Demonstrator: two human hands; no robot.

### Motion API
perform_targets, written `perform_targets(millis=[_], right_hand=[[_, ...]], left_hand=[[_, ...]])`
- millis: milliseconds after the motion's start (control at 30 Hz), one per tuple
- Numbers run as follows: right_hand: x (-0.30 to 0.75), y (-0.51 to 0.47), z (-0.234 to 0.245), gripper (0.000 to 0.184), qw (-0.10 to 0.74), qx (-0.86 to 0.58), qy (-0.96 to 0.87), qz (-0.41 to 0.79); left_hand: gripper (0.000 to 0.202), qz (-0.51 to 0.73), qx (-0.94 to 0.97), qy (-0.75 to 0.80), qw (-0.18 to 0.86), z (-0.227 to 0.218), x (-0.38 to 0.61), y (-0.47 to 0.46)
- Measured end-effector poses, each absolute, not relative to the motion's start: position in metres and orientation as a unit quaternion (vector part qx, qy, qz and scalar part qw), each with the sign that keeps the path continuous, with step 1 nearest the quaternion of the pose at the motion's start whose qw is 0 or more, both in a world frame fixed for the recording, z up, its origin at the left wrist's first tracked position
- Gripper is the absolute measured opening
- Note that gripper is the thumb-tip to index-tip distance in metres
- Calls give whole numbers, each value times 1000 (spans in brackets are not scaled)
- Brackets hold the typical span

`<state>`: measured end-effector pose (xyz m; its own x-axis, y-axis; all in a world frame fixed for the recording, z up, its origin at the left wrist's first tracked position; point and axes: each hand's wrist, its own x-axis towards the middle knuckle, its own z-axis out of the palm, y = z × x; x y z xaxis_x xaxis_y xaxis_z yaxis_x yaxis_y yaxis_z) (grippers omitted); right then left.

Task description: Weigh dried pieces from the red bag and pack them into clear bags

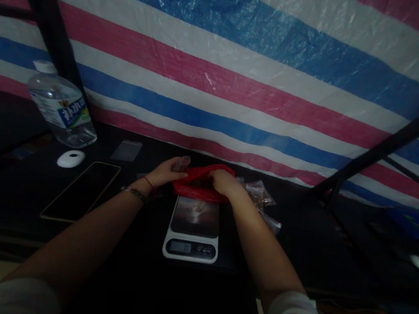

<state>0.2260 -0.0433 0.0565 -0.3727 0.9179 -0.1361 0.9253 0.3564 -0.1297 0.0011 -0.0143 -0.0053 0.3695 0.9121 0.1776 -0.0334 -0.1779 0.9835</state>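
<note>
A red plastic bag [199, 192] lies with its mouth open just behind a white kitchen scale [195, 224]. My right hand [224, 182] reaches into the bag from the right, and its fingertips are hidden inside. At the bag's left edge, my left hand [169, 171] is closed on a small clear plastic bag [181, 163], thumb against the red bag. The scale has a dark, shiny platform and a small display at its front; the digits are too blurred to read. Several small filled zip bags [259, 195] lie right of my right hand.
A flat clear zip bag [127, 150] lies to the left, near a phone [82, 192] and a white mouse-shaped object [71, 158]. A large clear bottle [63, 108] stands by the left black post. Behind the black table [299, 247] hangs a striped plastic sheet [221, 89].
</note>
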Motion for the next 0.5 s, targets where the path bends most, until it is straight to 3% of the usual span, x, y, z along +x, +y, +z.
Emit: perform_targets(millis=[233,500], right_hand=[[225,-43,55,31,70,601,791,-94],[229,-45,53,41,72,618,775,-108]], left_hand=[[57,372,678,351,528,-8,2,-12],[49,412,674,408,457,-10,4,-8]])
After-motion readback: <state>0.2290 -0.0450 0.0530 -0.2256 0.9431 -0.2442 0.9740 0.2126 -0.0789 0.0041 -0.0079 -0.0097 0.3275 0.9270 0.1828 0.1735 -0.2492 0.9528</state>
